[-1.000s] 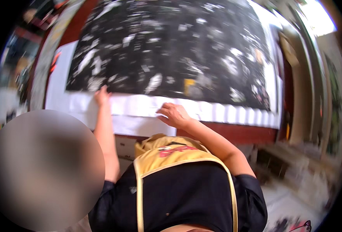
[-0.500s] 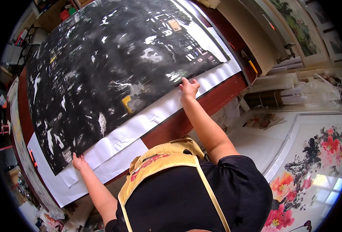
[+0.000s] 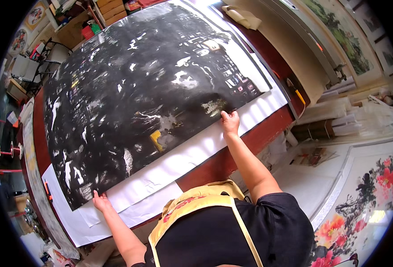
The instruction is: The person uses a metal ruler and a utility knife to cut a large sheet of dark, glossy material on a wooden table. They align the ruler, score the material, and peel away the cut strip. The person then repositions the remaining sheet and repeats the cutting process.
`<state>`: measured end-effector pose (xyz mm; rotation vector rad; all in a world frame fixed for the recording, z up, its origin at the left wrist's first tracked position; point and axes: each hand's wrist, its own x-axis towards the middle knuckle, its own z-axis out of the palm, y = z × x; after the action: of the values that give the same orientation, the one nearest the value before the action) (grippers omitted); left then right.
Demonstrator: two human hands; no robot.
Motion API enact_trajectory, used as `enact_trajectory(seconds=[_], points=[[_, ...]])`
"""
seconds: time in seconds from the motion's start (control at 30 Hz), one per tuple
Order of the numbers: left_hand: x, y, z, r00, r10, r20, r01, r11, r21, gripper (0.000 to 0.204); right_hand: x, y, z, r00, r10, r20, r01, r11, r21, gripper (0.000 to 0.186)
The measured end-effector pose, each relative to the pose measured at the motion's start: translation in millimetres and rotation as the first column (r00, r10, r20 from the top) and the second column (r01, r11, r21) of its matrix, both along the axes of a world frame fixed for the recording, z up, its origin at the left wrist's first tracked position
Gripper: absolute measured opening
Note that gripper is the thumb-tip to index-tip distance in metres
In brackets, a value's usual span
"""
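Note:
A large dark ink painting, mostly black with white gaps and a yellow patch, lies spread over white backing paper on a dark red table. My right hand pinches its near edge toward the right, thumb on top and the other fingers folded. Farther left, near the painting's near-left corner, my left hand grips the same edge between thumb and fingers. Both fingertips are partly hidden at the sheet. Along the near side, a strip of white paper shows beyond the painting.
A yellow-handled tool lies at the table's right end, and an orange tool on the left. Rolled papers fill the right side. A framed flower painting stands at lower right; chairs stand far left.
The whole view has shifted, so table and painting appear lower and slightly right. Both hands keep their hold on the near edge; my right fingers have drawn closer together.

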<state>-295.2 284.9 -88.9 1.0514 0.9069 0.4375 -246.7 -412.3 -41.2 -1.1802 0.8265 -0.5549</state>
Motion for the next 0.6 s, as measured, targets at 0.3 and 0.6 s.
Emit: enact_trajectory(seconds=[0.3,0.6], points=[[12,13,-19,0.998,0.009,0.059,-0.013,0.998,0.064,0.016,13,-1,-4,0.997,0.010,-0.082,-0.012,1.000,-0.018,0.069],[15,20,-18,0.997,-0.010,-0.072,0.018,0.993,0.119,0.023,12,-4,19,0.921,0.094,-0.379,-0.136,0.987,-0.084,0.057]])
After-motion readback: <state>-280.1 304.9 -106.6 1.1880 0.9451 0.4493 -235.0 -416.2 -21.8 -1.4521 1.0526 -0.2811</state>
